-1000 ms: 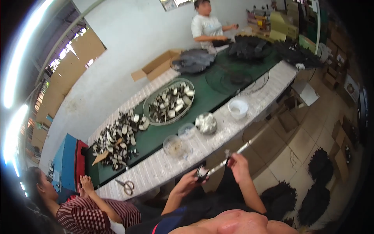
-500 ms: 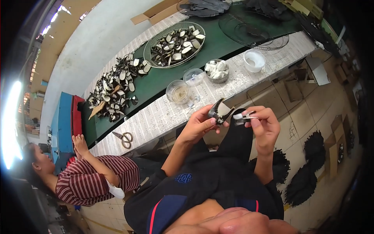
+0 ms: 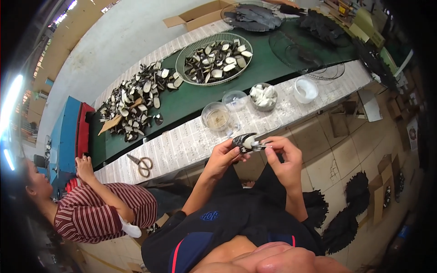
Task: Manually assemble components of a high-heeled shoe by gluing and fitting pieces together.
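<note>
Hands [image 3: 223,158] closer together than before (both half-curled), dark-and-pale piece [image 3: 246,142] between.

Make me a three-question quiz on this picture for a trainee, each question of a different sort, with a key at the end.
1. What does the person's left hand hold?
2. True or false: the scissors lie on the pale table edge.
3. Fill in the colour: the bowl of white lumps stands between a shallow clear dish and a ____ tub.

Key:
1. A black piece with a pale inner face.
2. True.
3. White.
</note>
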The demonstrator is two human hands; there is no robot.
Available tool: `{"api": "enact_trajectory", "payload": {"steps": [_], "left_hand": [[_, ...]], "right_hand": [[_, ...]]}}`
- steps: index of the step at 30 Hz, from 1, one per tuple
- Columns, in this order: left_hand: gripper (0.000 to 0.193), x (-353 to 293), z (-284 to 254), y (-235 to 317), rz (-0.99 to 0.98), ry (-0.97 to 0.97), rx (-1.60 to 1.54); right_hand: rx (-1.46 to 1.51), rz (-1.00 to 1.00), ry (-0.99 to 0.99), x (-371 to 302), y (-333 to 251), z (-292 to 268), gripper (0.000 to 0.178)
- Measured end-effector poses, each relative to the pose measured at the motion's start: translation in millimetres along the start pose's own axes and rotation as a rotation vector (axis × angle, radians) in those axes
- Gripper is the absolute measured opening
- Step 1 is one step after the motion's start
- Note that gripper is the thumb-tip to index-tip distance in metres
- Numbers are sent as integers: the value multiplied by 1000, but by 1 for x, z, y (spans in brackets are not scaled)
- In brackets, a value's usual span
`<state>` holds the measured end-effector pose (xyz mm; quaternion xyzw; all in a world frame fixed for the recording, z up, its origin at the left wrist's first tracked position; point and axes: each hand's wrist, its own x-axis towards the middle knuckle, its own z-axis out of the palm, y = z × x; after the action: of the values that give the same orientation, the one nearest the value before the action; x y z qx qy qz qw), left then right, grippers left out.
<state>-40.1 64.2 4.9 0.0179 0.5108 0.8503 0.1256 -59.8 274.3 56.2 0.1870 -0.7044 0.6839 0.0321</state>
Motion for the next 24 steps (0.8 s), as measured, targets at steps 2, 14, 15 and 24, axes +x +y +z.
{"api": "enact_trajectory", "payload": {"steps": [2, 14, 15, 24], "left_hand": [[31, -2, -8, 0, -10, 12, 8], [30, -7, -11, 6, 2, 142, -40], [31, -4, -14, 6, 16, 134, -5], [23, -13, -1, 17, 142, 60, -20]], "right_hand": [[192, 71, -36, -2, 7, 3, 7], [398, 190, 38, 2, 16, 7, 6], [398, 164, 43, 5, 10, 8, 5], [-71, -175, 19, 9, -26, 24, 13]]}}
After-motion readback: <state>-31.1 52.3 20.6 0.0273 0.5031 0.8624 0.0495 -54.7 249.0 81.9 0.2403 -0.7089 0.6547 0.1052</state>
